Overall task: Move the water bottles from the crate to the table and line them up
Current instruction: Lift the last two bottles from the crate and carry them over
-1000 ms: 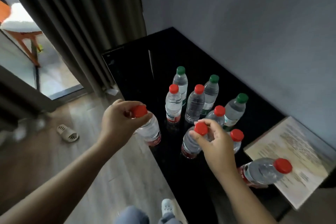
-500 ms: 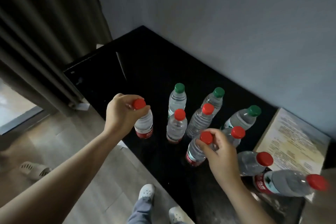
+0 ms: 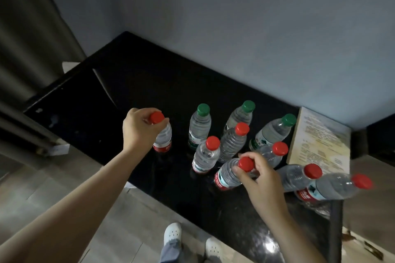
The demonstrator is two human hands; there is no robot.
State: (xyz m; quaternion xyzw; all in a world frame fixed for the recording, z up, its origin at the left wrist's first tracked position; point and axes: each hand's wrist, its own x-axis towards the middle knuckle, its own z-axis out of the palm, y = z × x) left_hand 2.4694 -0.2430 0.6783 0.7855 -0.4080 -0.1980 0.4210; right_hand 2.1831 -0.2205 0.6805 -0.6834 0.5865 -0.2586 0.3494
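The left hand (image 3: 140, 130) grips a red-capped clear plastic water bottle (image 3: 164, 137) by its neck, the right hand (image 3: 264, 181) another red-capped bottle (image 3: 227, 175), at the glossy black bench (image 3: 128, 96); each is best stood squarely in line before release.

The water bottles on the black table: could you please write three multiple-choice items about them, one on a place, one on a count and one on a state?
1. Where does the bottle gripped by the left hand stand?
A. left of all the others
B. at the far right
C. behind the green-capped ones

2. How many green caps show?
A. one
B. three
C. six

3. What is the right hand doing?
A. lying flat and open
B. hanging idle
C. gripping a red-capped bottle by its top

Answers:
1 A: it is the leftmost on the table.
2 B: three green tops stand at the back.
3 C: its fingers curl round the cap.
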